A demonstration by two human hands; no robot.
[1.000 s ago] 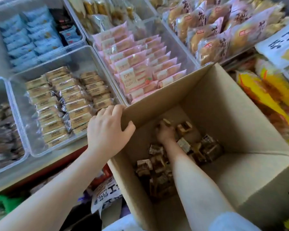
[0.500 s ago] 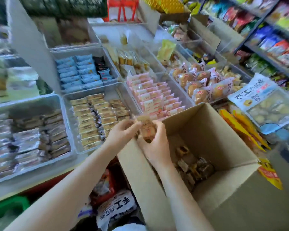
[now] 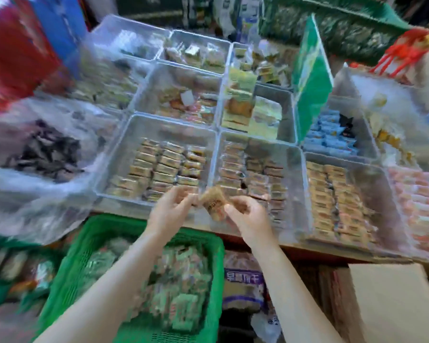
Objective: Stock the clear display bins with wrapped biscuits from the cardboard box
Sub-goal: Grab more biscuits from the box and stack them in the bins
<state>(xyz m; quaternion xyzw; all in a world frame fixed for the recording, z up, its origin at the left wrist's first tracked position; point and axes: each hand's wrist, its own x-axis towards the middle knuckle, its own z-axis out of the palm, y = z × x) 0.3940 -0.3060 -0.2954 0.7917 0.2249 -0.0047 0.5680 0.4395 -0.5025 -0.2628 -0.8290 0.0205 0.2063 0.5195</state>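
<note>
Head view, blurred: both hands pinch a small stack of wrapped biscuits (image 3: pixel 213 203) over the near rim of a clear bin (image 3: pixel 292 184), left hand (image 3: pixel 170 210) and right hand (image 3: pixel 250 216) each in a closed grip on it; its print is unreadable. Cardboard box (image 3: pixel 391 303) sits low right, a green basket (image 3: pixel 89 243) below.

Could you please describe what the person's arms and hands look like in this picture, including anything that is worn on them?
Both forearms are bare from the bottom edge of the picture up to the wrists; no sleeve shows. The left hand and the right hand wear no gloves, and no watch, bracelet or ring can be made out, though the picture is blurred. The fingers look slim with short nails.
</note>
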